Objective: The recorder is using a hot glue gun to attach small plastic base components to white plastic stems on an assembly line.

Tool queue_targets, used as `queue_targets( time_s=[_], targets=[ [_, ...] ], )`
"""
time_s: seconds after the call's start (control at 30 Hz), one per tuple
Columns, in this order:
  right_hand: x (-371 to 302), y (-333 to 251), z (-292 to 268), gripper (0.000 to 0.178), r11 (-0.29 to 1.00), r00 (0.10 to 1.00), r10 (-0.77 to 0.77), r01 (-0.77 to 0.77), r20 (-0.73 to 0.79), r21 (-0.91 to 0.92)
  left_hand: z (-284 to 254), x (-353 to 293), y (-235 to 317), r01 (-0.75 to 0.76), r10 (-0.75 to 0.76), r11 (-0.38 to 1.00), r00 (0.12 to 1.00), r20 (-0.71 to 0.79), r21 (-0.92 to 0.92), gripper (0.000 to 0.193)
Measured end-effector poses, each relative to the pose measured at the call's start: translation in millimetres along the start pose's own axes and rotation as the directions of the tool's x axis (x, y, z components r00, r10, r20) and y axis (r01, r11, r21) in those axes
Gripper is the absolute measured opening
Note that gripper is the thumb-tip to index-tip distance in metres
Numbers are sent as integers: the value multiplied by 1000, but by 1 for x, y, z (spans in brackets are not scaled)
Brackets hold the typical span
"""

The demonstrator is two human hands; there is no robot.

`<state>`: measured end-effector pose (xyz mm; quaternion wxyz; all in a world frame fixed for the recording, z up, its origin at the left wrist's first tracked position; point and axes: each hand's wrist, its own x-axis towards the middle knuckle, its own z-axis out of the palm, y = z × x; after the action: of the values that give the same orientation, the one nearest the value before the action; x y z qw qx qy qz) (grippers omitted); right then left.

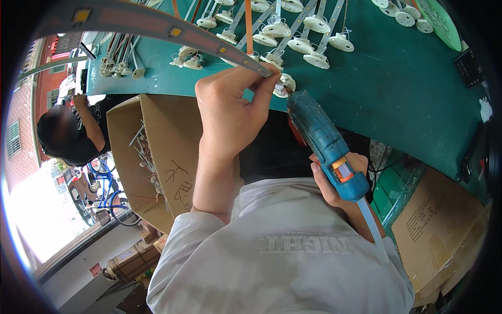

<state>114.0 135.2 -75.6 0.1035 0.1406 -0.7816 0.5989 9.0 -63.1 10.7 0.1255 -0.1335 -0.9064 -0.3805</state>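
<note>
My left hand (227, 112) pinches the end of a flat LED strip (209, 44), which arches up toward the upper left. By its fingertips sits a round white disc (285, 83) that seems to be at the strip's end; the fingers partly hide the join. My right hand (328, 187) is wrapped round a blue hot glue gun (317, 128). A translucent glue stick (373, 227) sticks out of the gun's back. The gun's tip is at the disc, and I cannot tell whether they touch.
Several strips with white round bases (316, 23) lie on the green table (376, 99). A light green tray (439, 23) sits at the far right. An open cardboard box (170, 141) stands left, another cardboard box (434, 230) right. A person (91, 123) is at the left.
</note>
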Motion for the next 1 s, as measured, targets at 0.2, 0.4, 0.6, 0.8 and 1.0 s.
queue_targets(
  time_s=[0.2,0.4,0.6,0.8,1.0],
  targets=[
    [6,1,-1,16,999,999,-46,46,-3,-17,1,1,-2,-5,5,1000,1000,-4,1,7],
    [4,-1,0,15,1000,1000,-14,14,-13,12,0,1,-1,-9,9,1000,1000,-4,14,6],
    [3,0,-1,16,1000,999,-26,26,32,-11,0,1,-3,-20,20,1000,1000,-8,-4,7],
    [1,-1,0,16,1000,1000,3,-3,17,0,1,1,-4,-12,12,1000,1000,-7,-5,7],
    [6,-9,-7,16,999,1000,6,-6,7,-33,0,-1,-4,-25,25,1000,1000,-18,4,8]
  ],
)
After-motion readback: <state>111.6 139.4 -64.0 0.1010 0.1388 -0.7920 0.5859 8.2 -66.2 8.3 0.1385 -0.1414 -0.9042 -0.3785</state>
